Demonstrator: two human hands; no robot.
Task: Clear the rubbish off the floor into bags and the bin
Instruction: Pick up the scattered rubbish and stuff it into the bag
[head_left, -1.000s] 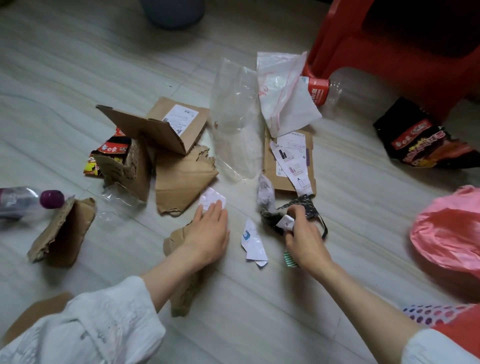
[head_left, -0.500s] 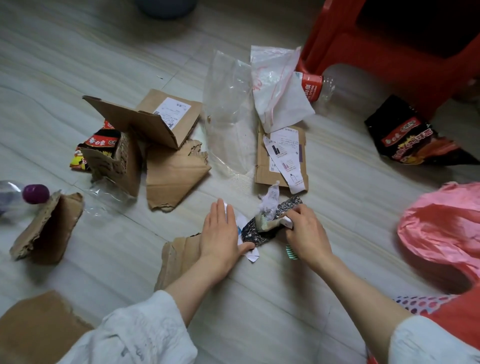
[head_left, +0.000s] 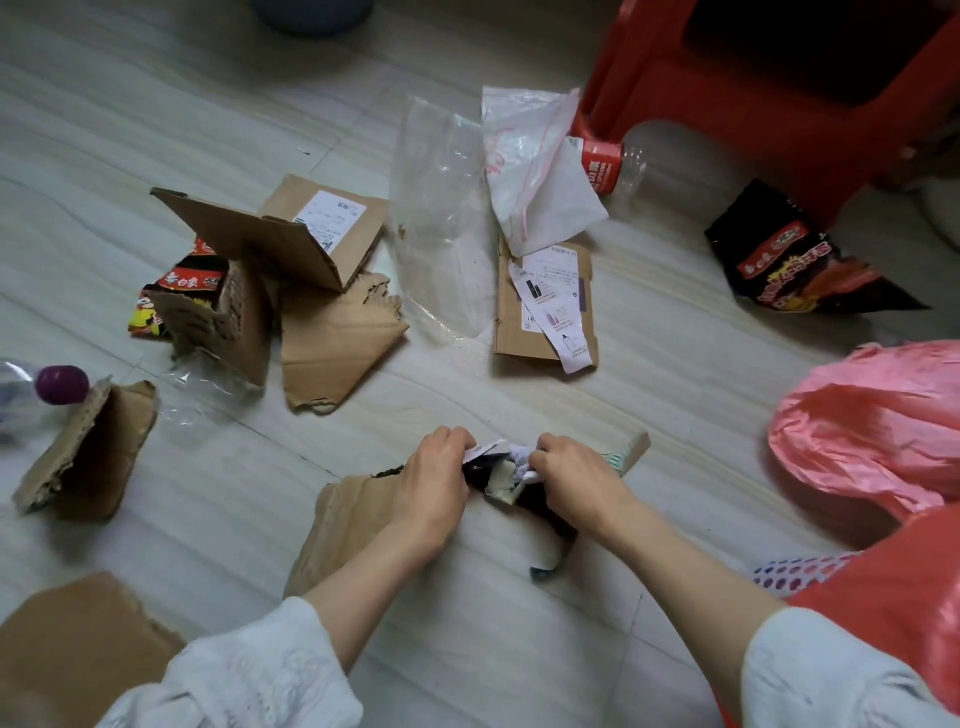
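Note:
Both hands meet over a small bundle of scraps (head_left: 501, 475) near the middle of the floor: white paper slips, a dark wrapper and crumpled tissue. My left hand (head_left: 434, 486) pinches the white paper at the bundle's left side. My right hand (head_left: 574, 480) grips its right side, with a striped green scrap (head_left: 621, 457) showing past the knuckles. A torn cardboard piece (head_left: 345, 519) lies under my left wrist. A pink plastic bag (head_left: 872, 431) sits on the floor at the right.
Torn cardboard pieces (head_left: 337, 338) and an opened box (head_left: 291, 234) lie at left with a snack wrapper (head_left: 176, 291). Clear plastic bags (head_left: 447, 218), a labelled flat box (head_left: 545, 306), two bottles (head_left: 610, 163), a black snack packet (head_left: 795, 265), a red stool (head_left: 779, 78) and a grey bin (head_left: 311, 13) stand farther off.
My left hand left the floor and curled onto the white paper slips. Both hands have gathered the scraps into one bundle and drawn it closer to me.

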